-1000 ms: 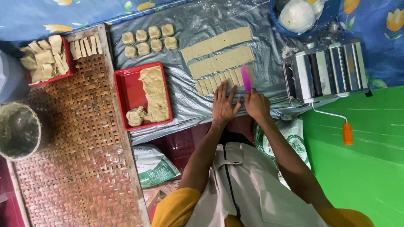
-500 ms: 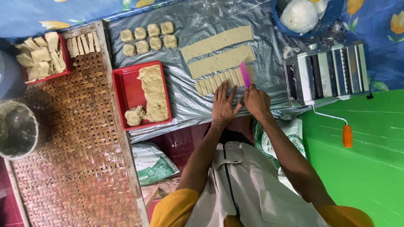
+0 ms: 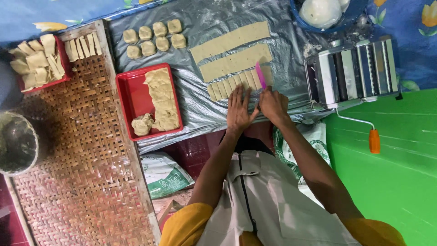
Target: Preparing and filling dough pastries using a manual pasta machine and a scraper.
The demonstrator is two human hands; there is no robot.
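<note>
My right hand [image 3: 272, 104] grips a pink knife [image 3: 260, 75] whose blade lies across the nearest dough strip [image 3: 239, 83], which is cut into several small pieces. My left hand [image 3: 240, 109] rests flat, fingers spread, on the cut pieces at the strip's left part. Two longer uncut dough strips [image 3: 230, 42] [image 3: 236, 62] lie beyond on the grey plastic sheet [image 3: 200, 105].
A red tray [image 3: 129, 102] with scrap dough sits left of my hands, several dough lumps [image 3: 154, 37] behind it. A hand-crank pasta roller [image 3: 353, 73] stands at right, a blue bowl of dough [image 3: 325, 11] beyond it. A woven bamboo tray [image 3: 77, 155] and another red tray of cut pieces [image 3: 38, 61] lie left.
The hands stay on the near strip; the knife has shifted slightly along it. The view has barely moved.
</note>
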